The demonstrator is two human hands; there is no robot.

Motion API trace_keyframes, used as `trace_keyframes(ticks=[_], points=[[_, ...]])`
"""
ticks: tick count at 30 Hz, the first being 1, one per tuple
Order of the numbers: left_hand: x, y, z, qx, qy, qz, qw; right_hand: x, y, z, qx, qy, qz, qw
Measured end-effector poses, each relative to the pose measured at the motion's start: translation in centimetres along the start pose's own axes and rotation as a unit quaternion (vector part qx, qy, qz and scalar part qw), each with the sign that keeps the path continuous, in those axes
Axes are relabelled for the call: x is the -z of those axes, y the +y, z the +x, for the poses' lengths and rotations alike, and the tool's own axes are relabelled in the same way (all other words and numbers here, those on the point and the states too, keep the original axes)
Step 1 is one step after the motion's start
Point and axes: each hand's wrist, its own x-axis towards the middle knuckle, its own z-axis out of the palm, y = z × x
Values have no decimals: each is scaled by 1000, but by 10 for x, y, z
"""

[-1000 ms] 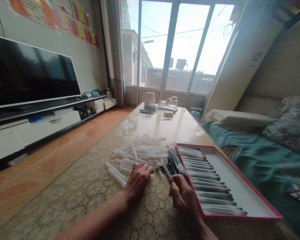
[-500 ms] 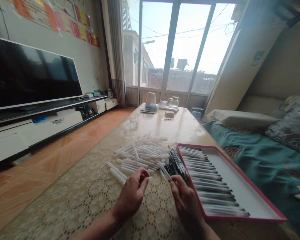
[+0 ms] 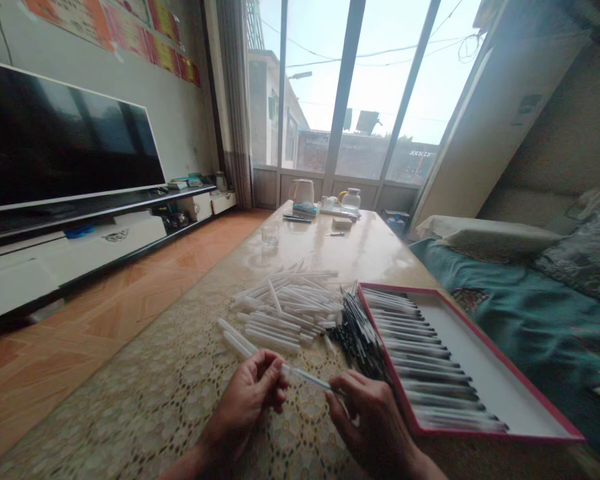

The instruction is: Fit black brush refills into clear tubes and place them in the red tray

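A slim whitish pen barrel (image 3: 307, 377) spans the gap between my two hands, just above the table. My right hand (image 3: 367, 403) is closed round its right end. The fingers of my left hand (image 3: 253, 390) pinch at its left tip; any small part between them is hidden. Beyond my hands lies a loose pile of clear white pen barrels (image 3: 285, 307), two of them set apart near my left fingers. Thin black refills (image 3: 357, 330) are heaped to the right of the pile. Beside these, a pink-rimmed box (image 3: 480, 353) holds a row of pens (image 3: 430, 363) with dark ends.
The long table (image 3: 155, 393) has a lace-patterned cover. A clear glass (image 3: 270, 237) stands farther back, with a glass pitcher (image 3: 350, 200) and a white kettle (image 3: 301, 192) at the far end. A sofa (image 3: 510, 300) runs along the right, a television (image 3: 70, 140) along the left.
My right hand has brought its pen barrel down and away from the refills, turning it toward my left hand. My left hand has shifted slightly left and down, and now meets the barrel's tip.
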Motion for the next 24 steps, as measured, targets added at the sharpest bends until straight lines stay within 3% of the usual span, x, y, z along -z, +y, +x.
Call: trace_keyframes(ticks=[11, 19, 24], points=[[-2, 2, -3, -3, -50, 10, 999, -1, 4, -1, 56, 7, -34, 998], [-2, -5, -2, -10, -82, 22, 996, -2, 6, 4, 152, 41, -178, 971], [-3, -8, -5, -23, -91, 37, 995, -3, 5, 2, 126, 13, -163, 978]])
